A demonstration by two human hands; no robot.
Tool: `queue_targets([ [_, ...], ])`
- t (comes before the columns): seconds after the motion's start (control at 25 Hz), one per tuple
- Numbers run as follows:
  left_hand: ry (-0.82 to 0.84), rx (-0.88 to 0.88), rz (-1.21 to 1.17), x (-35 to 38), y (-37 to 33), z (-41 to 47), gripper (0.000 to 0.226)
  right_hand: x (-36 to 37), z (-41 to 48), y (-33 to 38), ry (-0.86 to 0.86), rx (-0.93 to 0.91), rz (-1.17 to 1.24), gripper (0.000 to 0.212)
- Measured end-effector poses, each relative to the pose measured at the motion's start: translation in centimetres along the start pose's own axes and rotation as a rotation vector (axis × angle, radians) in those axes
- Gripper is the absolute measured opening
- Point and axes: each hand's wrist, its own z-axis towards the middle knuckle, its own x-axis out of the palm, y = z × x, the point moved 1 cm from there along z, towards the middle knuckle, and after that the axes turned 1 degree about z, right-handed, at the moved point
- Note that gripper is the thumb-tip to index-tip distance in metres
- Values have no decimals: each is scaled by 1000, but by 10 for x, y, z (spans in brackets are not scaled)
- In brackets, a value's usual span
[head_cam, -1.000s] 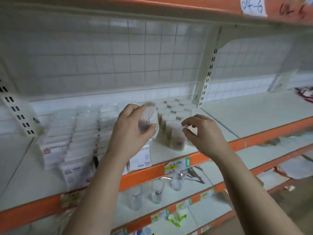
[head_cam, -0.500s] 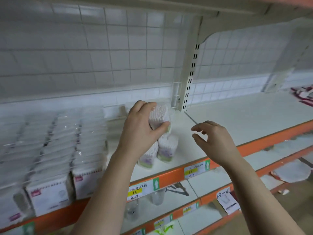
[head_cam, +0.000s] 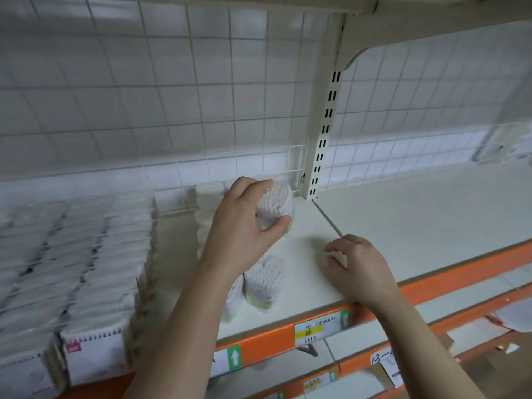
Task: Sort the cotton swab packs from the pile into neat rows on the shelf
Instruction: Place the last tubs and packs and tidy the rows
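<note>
Swab pack now farther back

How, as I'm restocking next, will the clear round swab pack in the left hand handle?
Probably light: the left hand alone holds the clear round pack of white swabs. Possibly tippy: the upright packs nearby look tall and narrow. On its side it might roll along the white shelf.

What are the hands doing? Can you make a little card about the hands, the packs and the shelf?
left hand: grips a round cotton swab pack near the back of the shelf
right hand: loosely curled, holds nothing
front packs: two standing upright near the shelf edge
flat packs: rows on the left
shelf: white, orange front edge
</note>
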Motion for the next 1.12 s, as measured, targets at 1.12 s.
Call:
queue_targets([
  [1.12,326,-260,695,65,-24,11,62,10,-2,-34,22,-74,37,14],
])
